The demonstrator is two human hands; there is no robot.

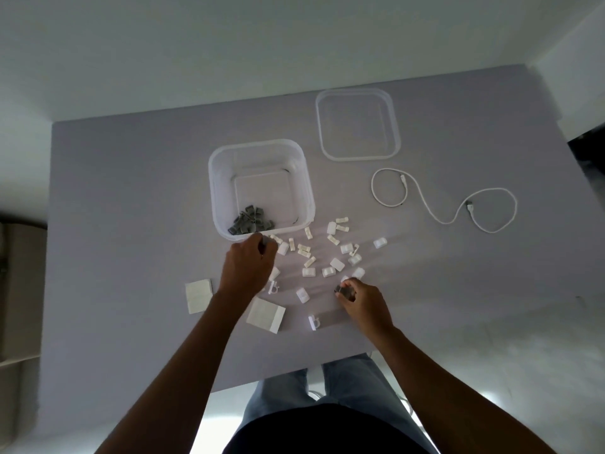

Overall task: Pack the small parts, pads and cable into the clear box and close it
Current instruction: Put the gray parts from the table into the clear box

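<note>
The clear box stands open mid-table with several grey parts heaped in its near corner. Its clear lid lies apart at the back right. A white cable curls loosely on the right. Several small white parts are scattered in front of the box. Two white pads lie at the near left. My left hand is just before the box's near wall, fingers curled round something grey. My right hand pinches a grey part on the table.
The grey table ends close to my legs at its near edge and meets a white wall at the back. A cardboard box stands on the floor to the left. A dark object sits past the table's right edge.
</note>
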